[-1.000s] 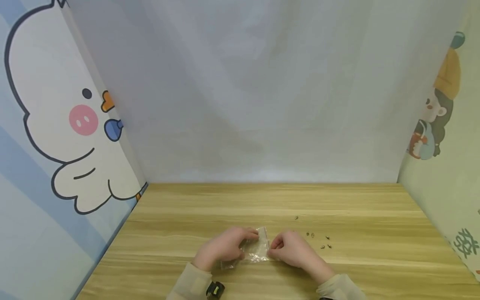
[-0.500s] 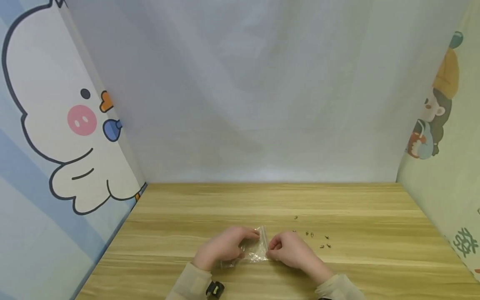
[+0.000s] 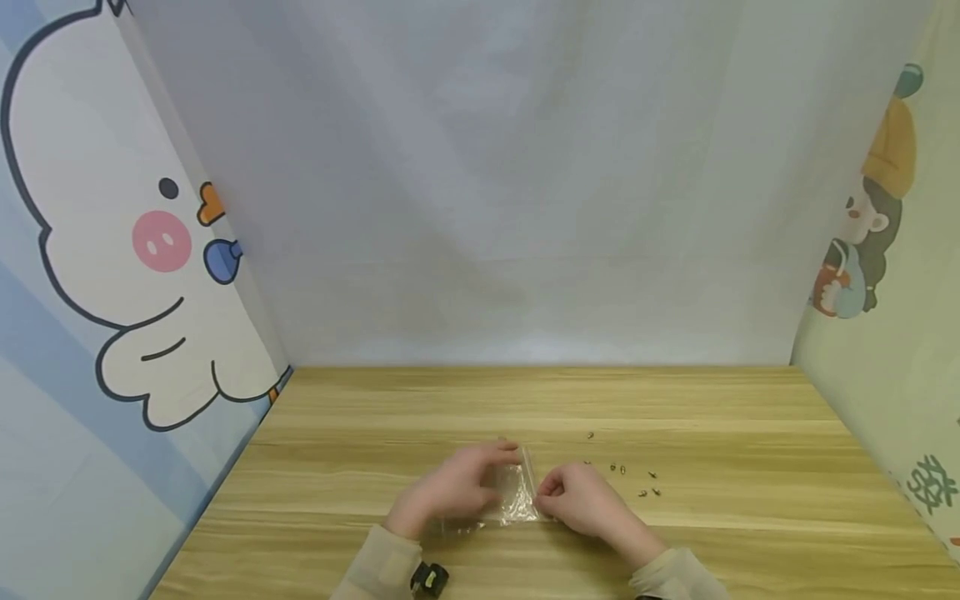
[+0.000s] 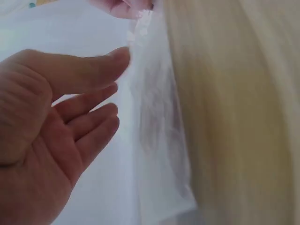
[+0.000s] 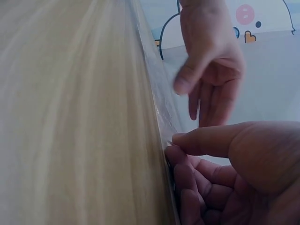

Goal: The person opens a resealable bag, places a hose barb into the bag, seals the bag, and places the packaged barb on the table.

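Note:
A clear plastic bag [image 3: 516, 493] lies on the wooden table between the two hands. My right hand [image 3: 588, 502] pinches its right edge between thumb and forefinger; the right wrist view shows the bag's edge [image 5: 161, 110] in that pinch, the other fingers curled. My left hand [image 3: 453, 487] is over the bag's left part, thumb and fingers spread apart. In the left wrist view that hand [image 4: 70, 108] holds nothing, the bag [image 4: 157, 108] beside its fingertips. Several small metal pieces [image 3: 622, 469] lie right of the right hand's fingers.
The wooden table [image 3: 360, 408] ends at a pale grey curtain [image 3: 525, 208] behind. A wall with a cartoon bird [image 3: 97, 167] stands at the left, a pale green one [image 3: 862, 367] at the right. A black wrist device [image 3: 430, 578] sits at the left sleeve.
My left fingers have come off the bag and spread, the fingertips moving slightly away from me. More of the bag shows. My right hand keeps its pinch and has barely moved.

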{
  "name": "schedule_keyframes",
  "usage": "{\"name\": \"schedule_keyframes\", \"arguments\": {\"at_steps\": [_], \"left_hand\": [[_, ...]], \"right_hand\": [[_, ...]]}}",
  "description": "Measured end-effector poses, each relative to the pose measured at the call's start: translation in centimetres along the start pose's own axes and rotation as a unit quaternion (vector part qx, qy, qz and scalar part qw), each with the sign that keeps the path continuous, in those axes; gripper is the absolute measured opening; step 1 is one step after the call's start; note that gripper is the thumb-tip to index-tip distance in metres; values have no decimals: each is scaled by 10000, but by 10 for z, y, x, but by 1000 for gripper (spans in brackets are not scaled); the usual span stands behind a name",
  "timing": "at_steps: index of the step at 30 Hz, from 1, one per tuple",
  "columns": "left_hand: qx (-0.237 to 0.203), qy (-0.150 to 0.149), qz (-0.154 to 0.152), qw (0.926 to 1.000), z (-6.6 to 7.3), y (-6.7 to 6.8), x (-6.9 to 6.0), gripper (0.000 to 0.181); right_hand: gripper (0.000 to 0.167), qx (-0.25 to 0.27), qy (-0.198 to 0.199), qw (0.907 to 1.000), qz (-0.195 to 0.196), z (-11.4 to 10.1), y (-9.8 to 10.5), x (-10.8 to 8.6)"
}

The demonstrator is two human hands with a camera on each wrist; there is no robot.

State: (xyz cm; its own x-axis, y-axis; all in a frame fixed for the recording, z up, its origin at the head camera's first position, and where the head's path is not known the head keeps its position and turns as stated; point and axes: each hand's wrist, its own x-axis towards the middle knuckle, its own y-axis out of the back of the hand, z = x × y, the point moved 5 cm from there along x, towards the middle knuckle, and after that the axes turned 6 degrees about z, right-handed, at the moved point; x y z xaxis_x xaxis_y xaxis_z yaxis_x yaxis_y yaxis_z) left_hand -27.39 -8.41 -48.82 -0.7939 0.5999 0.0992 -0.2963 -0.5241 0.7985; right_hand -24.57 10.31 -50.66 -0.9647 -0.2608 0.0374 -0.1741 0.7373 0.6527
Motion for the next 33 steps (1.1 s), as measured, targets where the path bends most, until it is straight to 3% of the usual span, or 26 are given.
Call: {"name": "schedule_keyframes", "arguments": {"at_steps": [4, 8, 12, 16, 21, 26, 33], "left_hand": [[-585, 410, 751, 9946, 4, 6, 5, 38], [-1058, 692, 1076, 9861, 5, 1, 13, 24], [-1405, 934, 1042, 9801, 2, -10, 15, 24], [-1842, 1278, 1063, 9687, -1, -15, 14, 23], [-2205, 1552, 1035, 9574, -4, -17, 12, 21], [-2310, 1599, 971, 9548, -5, -16, 12, 20], [-2312, 1637, 827, 9555, -9, -17, 13, 26]], "right_hand": [[9, -29, -82, 9999, 89, 1, 1, 0], [9, -40, -117, 9998, 134, 1, 0, 0], [8, 66, -80, 9999, 133, 1, 0, 0], [10, 222, -10, 9997, 49, 1, -3, 0], [22, 358, 113, 9993, -22, -1, -4, 1], [27, 439, 161, 9989, -50, -3, -4, 1], [25, 959, -174, 9949, -267, -1, -3, 1]]}}
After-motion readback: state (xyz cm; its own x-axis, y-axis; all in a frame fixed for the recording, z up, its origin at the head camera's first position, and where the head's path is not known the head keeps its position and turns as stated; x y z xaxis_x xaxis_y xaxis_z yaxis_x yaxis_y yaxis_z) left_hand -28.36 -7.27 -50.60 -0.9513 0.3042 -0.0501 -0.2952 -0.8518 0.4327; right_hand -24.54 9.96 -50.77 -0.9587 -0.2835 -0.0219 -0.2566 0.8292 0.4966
